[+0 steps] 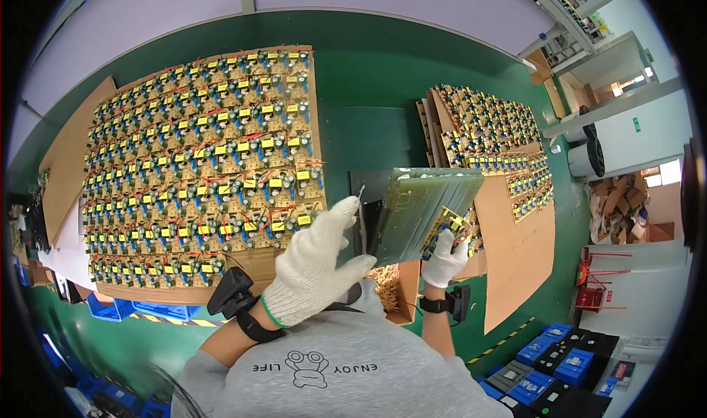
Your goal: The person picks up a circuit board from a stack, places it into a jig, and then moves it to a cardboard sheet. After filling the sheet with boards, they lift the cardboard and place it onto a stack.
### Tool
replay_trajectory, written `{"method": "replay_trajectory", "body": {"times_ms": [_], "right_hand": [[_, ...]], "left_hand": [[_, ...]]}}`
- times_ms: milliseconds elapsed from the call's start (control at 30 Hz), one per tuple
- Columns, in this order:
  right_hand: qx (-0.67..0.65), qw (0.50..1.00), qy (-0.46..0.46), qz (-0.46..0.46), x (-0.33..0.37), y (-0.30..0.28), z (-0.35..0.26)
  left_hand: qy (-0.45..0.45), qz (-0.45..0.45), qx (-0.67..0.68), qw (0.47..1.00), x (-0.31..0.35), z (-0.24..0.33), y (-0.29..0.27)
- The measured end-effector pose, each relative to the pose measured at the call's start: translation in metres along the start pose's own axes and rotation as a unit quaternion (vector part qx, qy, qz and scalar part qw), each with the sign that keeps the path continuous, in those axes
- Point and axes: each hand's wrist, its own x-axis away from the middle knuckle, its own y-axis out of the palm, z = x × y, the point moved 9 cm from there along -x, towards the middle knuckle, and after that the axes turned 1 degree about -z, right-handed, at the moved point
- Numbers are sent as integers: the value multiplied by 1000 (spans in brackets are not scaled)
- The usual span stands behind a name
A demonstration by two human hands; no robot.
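My left hand (313, 267), in a white knitted glove with a green cuff edge, has thumb and fingers spread apart beside a thin metal edge (362, 223). That edge stands at the near left of a greenish, box-like fixture (423, 204) with a dark part next to it. My right hand (445, 260), in a white glove, grips a small circuit board (444, 228) with yellow and dark components against the fixture's right side. Its fingertips partly cover the board. Both wrists wear black strapped devices.
Rows of similar circuit boards (199, 167) cover cardboard on the left of the green table. More boards (493, 127) lie on stacked cardboard at the right, near a bare cardboard sheet (519, 252). A carton (407, 293) of small tan pieces stands below the fixture. Blue bins (549, 344) sit lower right.
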Motion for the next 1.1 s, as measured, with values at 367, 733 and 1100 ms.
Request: {"method": "replay_trajectory", "body": {"times_ms": [367, 733, 1100], "right_hand": [[69, 986, -98, 114, 0, 3, 17], [93, 995, -30, 30, -15, -9, 32], [165, 980, -87, 69, -29, -9, 32]], "left_hand": [[-3, -9, 26, 1000, 0, 4, 8], [-21, -33, 60, 997, 5, 1, 12], [-12, -71, 58, 996, 8, 3, 17]]}}
